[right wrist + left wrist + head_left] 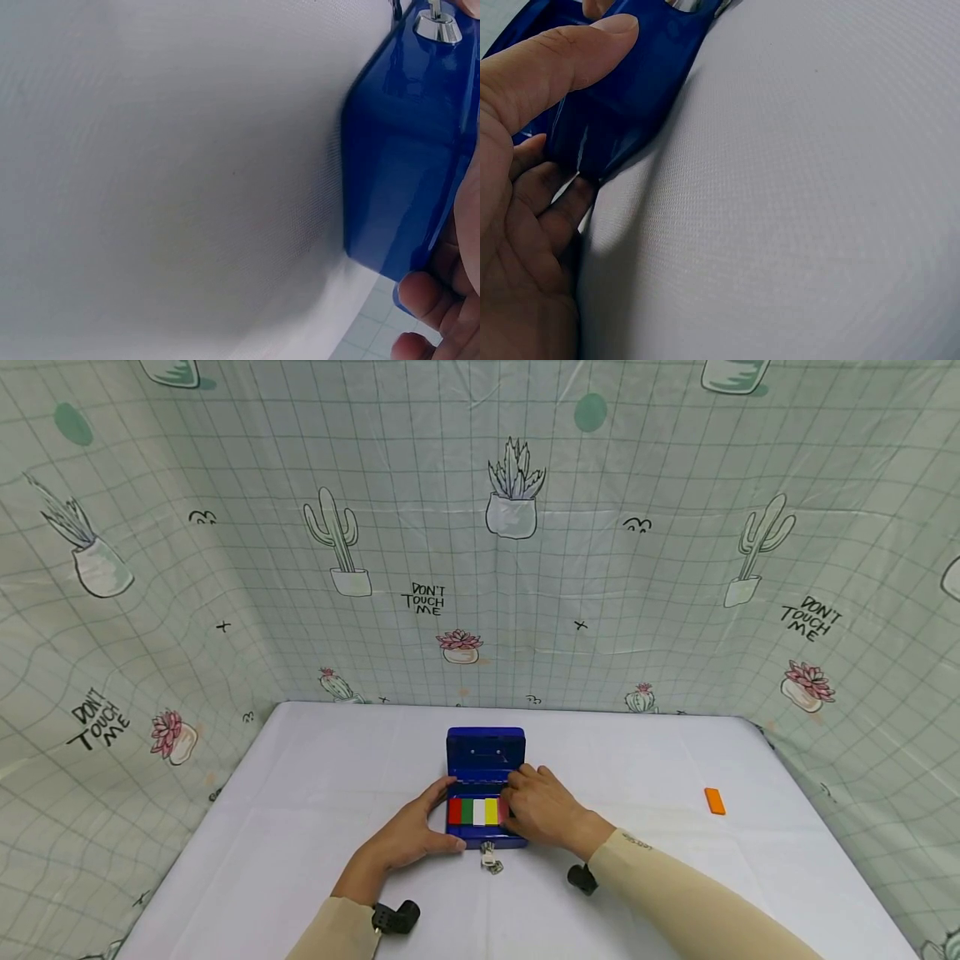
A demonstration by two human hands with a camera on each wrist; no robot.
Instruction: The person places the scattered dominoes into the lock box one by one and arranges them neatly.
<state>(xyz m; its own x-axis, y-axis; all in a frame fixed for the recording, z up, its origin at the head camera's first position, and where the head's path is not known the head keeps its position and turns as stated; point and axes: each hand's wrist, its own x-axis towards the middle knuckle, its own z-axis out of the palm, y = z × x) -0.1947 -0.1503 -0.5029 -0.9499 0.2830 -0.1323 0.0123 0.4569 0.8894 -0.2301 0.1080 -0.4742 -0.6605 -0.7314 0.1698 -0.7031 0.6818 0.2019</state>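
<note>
In the head view a blue metal cash box [486, 842] stands on the table with its lid [486, 743] raised. Red, green, white [478, 812] and yellow blocks lie side by side in it, with a pink block [503, 811] at the right end. My left hand [408, 833] holds the box's left side, thumb [574, 60] along the front wall and fingers by the side. My right hand [543, 806] reaches over the right side, its fingertips pinching the pink block, which they partly hide. Keys [490, 860] hang from the front lock [437, 26].
An orange block [715, 801] lies alone on the white table [615, 752], well to the right of the box. A patterned cloth [570, 577] hangs behind and along both sides of the table. Dark wrist cameras [396, 917] sit below both wrists.
</note>
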